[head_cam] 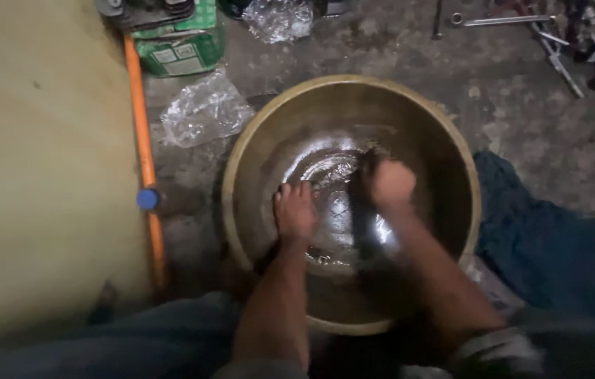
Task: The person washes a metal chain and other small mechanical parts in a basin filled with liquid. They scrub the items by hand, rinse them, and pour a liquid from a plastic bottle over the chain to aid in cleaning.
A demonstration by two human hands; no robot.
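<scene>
A large round brass-coloured bowl (351,105) sits on a rough, stained concrete floor (522,112), just in front of the person's knees. Both bare hands are inside it. The left hand (295,210) lies palm down on the shiny, wet-looking bottom of the bowl, fingers (290,191) spread flat and released, gripping nothing. The right hand (390,184) is clenched into a fist around a dark upright tool (360,210) whose lower end meets the bowl's bottom; the hand is blurred, so the kind of tool cannot be told.

The room is dim and the floor is cluttered. Along the left runs a pale yellow wall or panel (38,161), and at its foot an orange pipe (144,140) with a blue fitting (147,199) lies along the floor. A crumpled clear plastic bag (203,111) lies just beside the bowl's upper left rim, and a second plastic bag (279,18) lies at the far edge of the floor. Beside that stands a green carton (182,48). At the far right corner lie metal wrenches and other tools (557,35), well apart from the bowl. A dark blue cloth (543,238) is bunched on the floor, touching the bowl's right side.
</scene>
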